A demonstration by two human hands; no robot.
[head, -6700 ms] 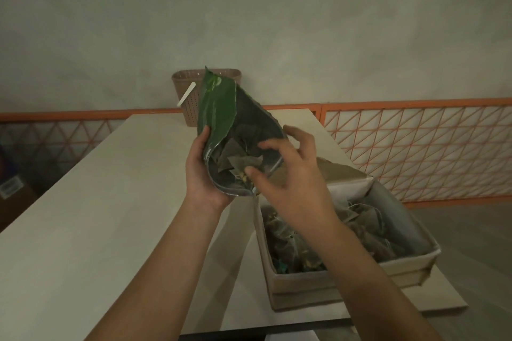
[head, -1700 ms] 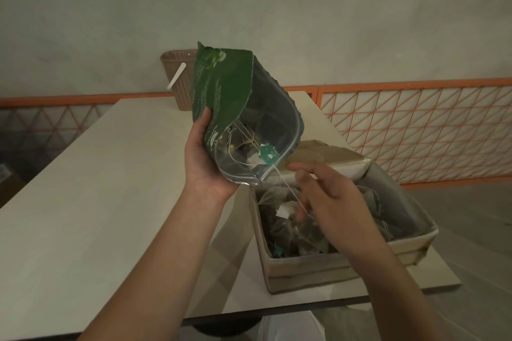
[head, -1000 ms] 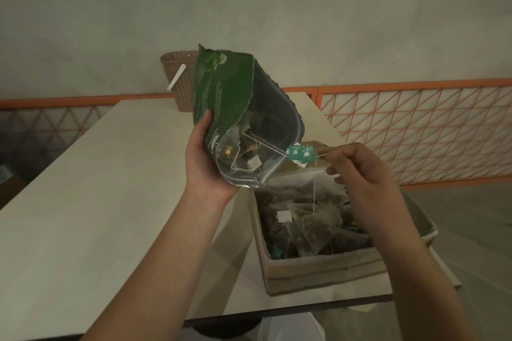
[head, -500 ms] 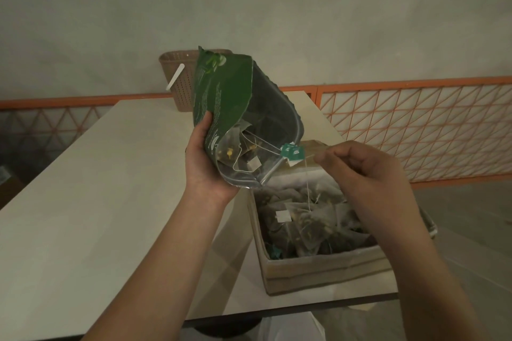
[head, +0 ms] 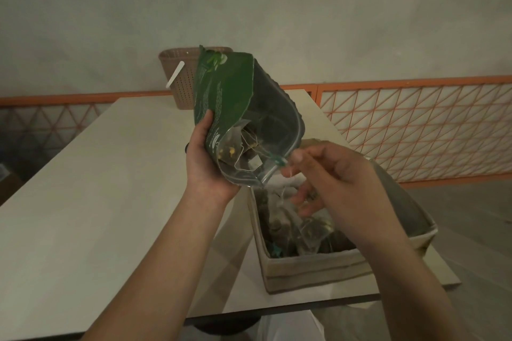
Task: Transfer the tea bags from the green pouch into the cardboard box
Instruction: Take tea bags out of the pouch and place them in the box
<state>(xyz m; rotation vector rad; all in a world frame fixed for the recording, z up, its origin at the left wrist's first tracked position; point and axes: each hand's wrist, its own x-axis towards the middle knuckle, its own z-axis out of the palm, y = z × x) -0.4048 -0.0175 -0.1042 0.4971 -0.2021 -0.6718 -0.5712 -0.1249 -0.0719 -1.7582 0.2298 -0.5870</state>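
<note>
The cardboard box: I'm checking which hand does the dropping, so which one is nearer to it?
Right. The right hand hovers just above the cardboard box; the left hand holds the green pouch beside it.

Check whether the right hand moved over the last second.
Yes. The right hand dropped from level with the pouch mouth toward the box.

I see pouch (head: 224, 91) dark green, pale print, grey-silver inside. Tag (head: 278, 159) teal. Box (head: 313, 271) beige cardboard. Worktop (head: 83, 202) cream. Basket (head: 181, 77) tan, perforated dot pattern. Railing (head: 415, 130) orange, triangle lattice. Wall grey-green.
</note>
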